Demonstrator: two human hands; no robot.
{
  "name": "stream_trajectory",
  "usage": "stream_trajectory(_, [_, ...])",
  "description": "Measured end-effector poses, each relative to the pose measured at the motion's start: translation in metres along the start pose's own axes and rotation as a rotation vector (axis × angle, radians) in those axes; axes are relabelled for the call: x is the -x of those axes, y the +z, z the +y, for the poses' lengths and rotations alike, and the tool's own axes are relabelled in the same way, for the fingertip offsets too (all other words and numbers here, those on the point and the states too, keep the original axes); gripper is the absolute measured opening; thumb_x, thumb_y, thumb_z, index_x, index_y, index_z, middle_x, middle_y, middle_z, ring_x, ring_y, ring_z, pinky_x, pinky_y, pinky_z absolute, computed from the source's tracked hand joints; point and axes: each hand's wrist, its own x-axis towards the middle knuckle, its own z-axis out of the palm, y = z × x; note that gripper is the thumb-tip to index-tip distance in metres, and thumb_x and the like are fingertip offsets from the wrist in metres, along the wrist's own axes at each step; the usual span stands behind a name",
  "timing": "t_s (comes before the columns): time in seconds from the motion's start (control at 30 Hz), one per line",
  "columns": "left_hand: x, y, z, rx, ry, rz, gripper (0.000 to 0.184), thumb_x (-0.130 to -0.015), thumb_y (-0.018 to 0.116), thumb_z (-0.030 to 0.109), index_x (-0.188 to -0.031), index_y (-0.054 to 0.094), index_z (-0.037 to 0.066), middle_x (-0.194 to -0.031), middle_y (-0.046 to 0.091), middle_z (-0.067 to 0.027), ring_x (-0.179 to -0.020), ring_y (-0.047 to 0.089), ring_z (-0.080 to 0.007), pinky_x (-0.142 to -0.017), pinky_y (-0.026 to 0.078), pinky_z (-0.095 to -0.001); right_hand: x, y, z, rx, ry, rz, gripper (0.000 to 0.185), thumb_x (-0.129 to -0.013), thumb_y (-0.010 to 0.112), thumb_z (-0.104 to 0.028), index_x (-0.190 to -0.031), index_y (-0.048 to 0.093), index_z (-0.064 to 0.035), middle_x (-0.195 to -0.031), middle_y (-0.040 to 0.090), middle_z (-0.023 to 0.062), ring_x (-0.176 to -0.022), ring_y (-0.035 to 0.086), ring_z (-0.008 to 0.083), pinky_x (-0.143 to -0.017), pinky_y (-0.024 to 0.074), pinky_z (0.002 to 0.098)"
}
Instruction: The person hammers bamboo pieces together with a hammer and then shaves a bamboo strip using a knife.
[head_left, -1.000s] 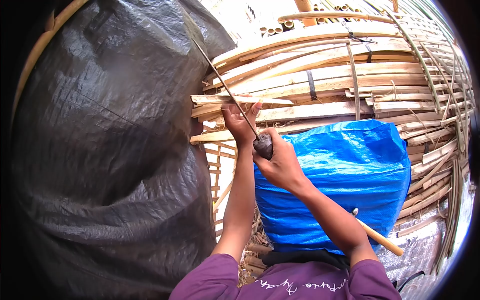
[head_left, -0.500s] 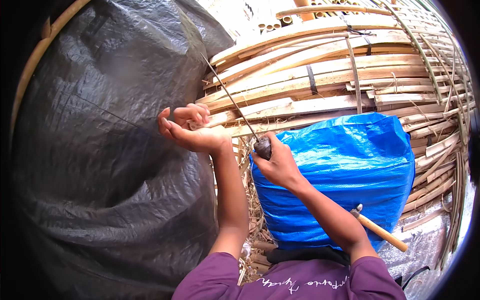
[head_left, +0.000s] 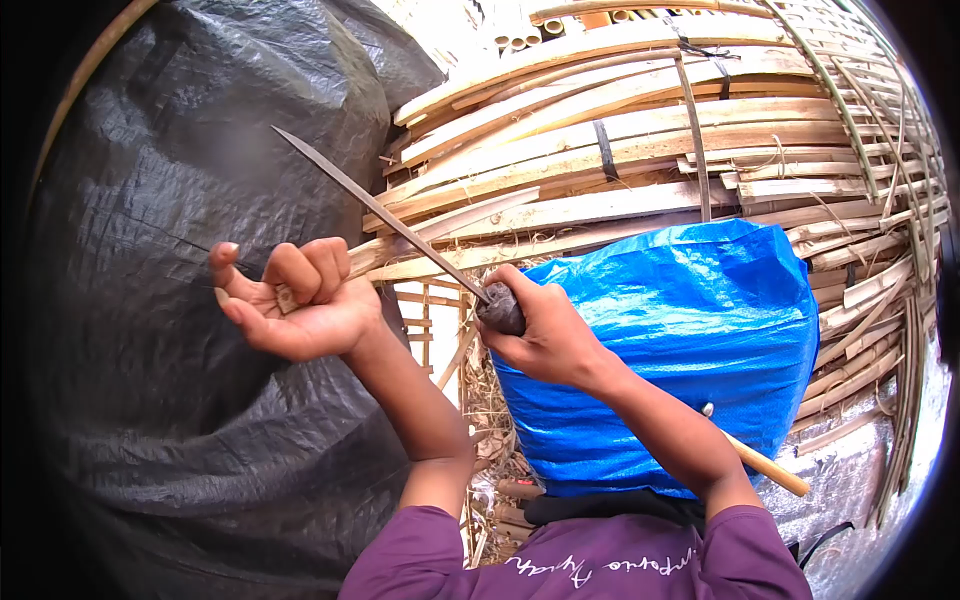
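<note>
The left hand (head_left: 295,298), palm up, had its fingers curled around a strip (head_left: 470,216). The right hand (head_left: 548,330) gripped the knife (head_left: 372,203) by its dark handle, blade slanting up-left across the strip in view. The hammer (head_left: 765,466) lay at the lower right corner of the blue sack (head_left: 660,350).

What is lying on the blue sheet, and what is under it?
A hammer lies on the blue sheet, partly hidden by the right forearm. What it covers cannot be seen.

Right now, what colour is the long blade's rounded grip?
The rounded grip is dark grey, clearest in the head view.
</note>
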Motion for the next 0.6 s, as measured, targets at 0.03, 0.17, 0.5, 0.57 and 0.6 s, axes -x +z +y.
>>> stream_trajectory(0.03, [-0.007,-0.002,0.003,-0.002,0.000,0.003,0.048,-0.099,0.037,0.049,-0.126,0.046,0.012,-0.047,0.021,0.0048,-0.038,0.011,-0.0051,-0.038,0.009,-0.0258,-0.002,0.000,0.000,0.000,0.002,-0.003,0.031,-0.079,0.071,-0.010,-0.102,0.052,-0.0015,-0.067,0.062,0.0170,-0.059,0.064,0.0266,-0.057,0.0479,0.0347])
stream_trajectory(0.17, [-0.021,-0.012,0.006,0.041,-0.120,-0.095,0.047,-0.099,0.039,0.049,-0.126,0.045,0.011,-0.047,0.022,0.0048,-0.038,0.011,-0.0050,-0.038,0.011,-0.0258,-0.003,0.003,0.003,-0.024,0.020,-0.018,0.031,-0.079,0.071,-0.010,-0.102,0.052,-0.0014,-0.067,0.062,0.0172,-0.061,0.065,0.0277,-0.058,0.0482,0.0353])
stream_trajectory(0.5, [-0.020,-0.037,-0.013,0.105,-0.170,-0.297,0.038,-0.104,0.032,0.038,-0.128,0.039,0.010,-0.048,0.022,0.0049,-0.038,0.011,-0.0044,-0.037,0.012,-0.0256,-0.015,0.010,0.001,-0.043,-0.030,-0.089,0.030,-0.079,0.070,-0.010,-0.102,0.052,-0.0014,-0.071,0.064,0.0178,-0.066,0.067,0.0306,-0.060,0.0487,0.0360])
stream_trajectory(0.57, [-0.020,-0.037,-0.014,0.088,-0.151,-0.304,0.037,-0.104,0.030,0.034,-0.131,0.037,0.010,-0.048,0.022,0.0050,-0.038,0.012,-0.0044,-0.036,0.012,-0.0253,-0.019,0.010,-0.004,-0.081,-0.031,-0.094,0.029,-0.079,0.070,-0.009,-0.101,0.053,-0.0009,-0.072,0.064,0.0177,-0.067,0.067,0.0306,-0.061,0.0489,0.0359])
stream_trajectory(0.6, [-0.020,-0.037,-0.015,0.080,-0.133,-0.314,0.037,-0.105,0.029,0.031,-0.134,0.036,0.010,-0.048,0.022,0.0051,-0.038,0.012,-0.0043,-0.036,0.012,-0.0250,-0.019,0.010,-0.007,-0.095,-0.029,-0.093,0.027,-0.078,0.069,-0.008,-0.099,0.054,-0.0013,-0.072,0.064,0.0170,-0.066,0.066,0.0288,-0.062,0.0487,0.0350])
